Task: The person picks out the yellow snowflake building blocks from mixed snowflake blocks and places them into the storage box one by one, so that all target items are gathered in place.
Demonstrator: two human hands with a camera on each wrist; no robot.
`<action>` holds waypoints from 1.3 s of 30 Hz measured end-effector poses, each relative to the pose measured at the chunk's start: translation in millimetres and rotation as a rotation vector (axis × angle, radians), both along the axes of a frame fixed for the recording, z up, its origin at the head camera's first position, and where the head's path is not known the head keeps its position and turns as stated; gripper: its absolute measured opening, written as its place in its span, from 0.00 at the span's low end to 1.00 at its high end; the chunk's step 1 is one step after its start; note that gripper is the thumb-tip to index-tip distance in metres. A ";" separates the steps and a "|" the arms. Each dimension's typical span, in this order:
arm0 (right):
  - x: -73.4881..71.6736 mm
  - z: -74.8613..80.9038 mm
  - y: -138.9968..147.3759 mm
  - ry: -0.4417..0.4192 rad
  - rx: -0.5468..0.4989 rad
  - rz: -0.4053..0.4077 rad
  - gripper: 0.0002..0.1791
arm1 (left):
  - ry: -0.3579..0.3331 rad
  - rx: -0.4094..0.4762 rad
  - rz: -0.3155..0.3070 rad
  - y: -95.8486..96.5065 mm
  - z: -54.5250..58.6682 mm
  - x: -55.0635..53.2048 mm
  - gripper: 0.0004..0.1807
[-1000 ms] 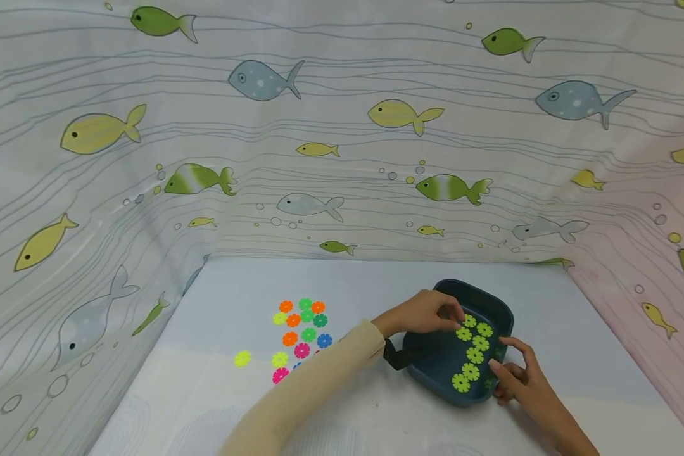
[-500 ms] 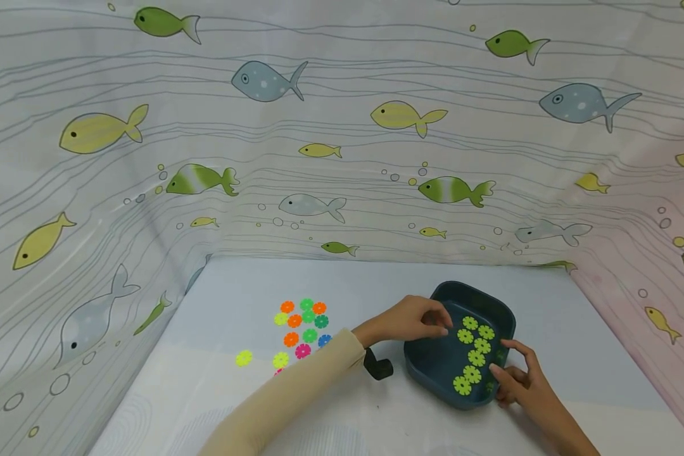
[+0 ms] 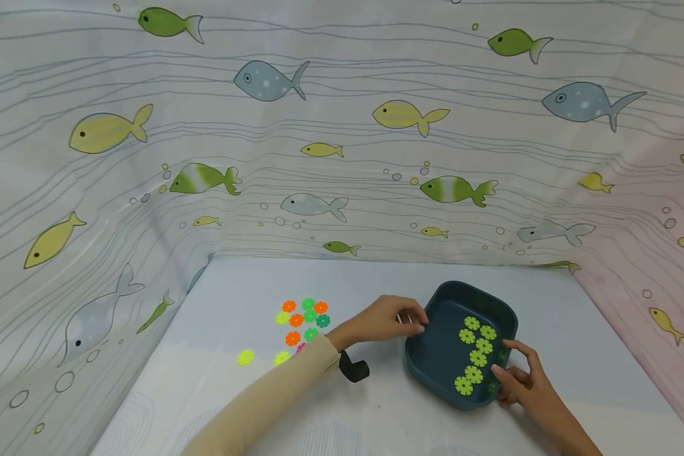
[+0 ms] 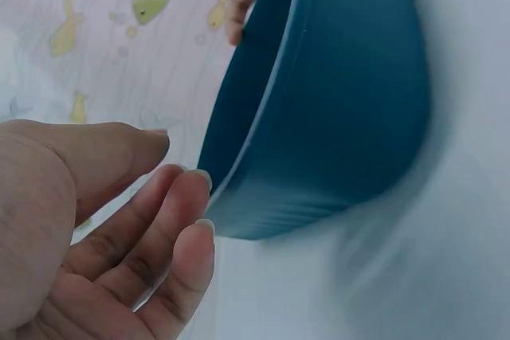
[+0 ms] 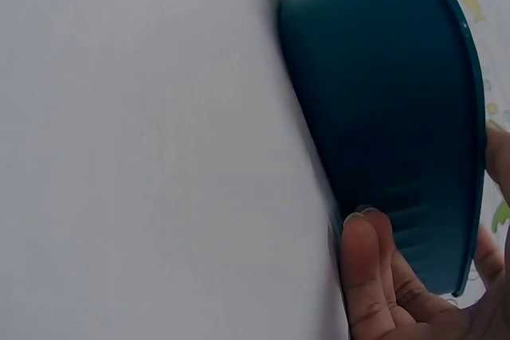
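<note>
A deep dark-blue square dish (image 3: 436, 358) stands on the right part of the white table. Several yellow-green notched discs (image 3: 478, 358) lie along the right side of its floor. My left hand (image 3: 390, 318) is just off the dish's left rim with fingers loosely bent and nothing between them. In the left wrist view, its fingertips (image 4: 203, 228) are right at the rim of the dish (image 4: 343, 77). My right hand (image 3: 527, 383) holds the dish's right side. The right wrist view shows its fingers (image 5: 362, 252) against the outer wall of the dish (image 5: 382, 93).
Several loose discs in orange, green, yellow and pink (image 3: 292, 338) lie on the left half of the table, partly hidden by the left sleeve (image 3: 273, 396). One yellow disc (image 3: 246, 357) sits apart from them. A fish-patterned sheet (image 3: 342, 158) encloses the table (image 3: 365, 418).
My left hand has drawn back leftward from over the discs in the dish to its left rim. The right hand keeps its hold, and the dish stays in place.
</note>
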State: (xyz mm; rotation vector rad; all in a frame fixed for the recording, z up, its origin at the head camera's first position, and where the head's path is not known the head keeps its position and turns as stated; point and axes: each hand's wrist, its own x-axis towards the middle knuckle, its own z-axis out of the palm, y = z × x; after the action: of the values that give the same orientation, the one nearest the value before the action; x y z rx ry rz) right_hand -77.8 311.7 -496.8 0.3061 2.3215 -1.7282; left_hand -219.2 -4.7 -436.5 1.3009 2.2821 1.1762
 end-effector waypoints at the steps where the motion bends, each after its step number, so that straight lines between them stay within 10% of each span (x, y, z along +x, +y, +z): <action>1: -0.1 0.4 0.2 -0.003 -0.002 -0.001 0.40 | -0.003 0.001 0.010 -2.5 -0.1 0.6 0.10; 39: 0.8 4.3 -1.3 -0.016 -0.008 -0.006 0.39 | -0.128 -0.046 0.259 -139.4 -20.0 26.0 0.10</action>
State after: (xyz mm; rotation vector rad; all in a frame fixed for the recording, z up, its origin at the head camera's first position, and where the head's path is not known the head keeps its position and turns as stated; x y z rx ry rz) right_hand -77.0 310.4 -492.5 0.3240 2.3042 -1.7312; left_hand -193.2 -144.2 -456.6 0.9061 2.4189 1.2387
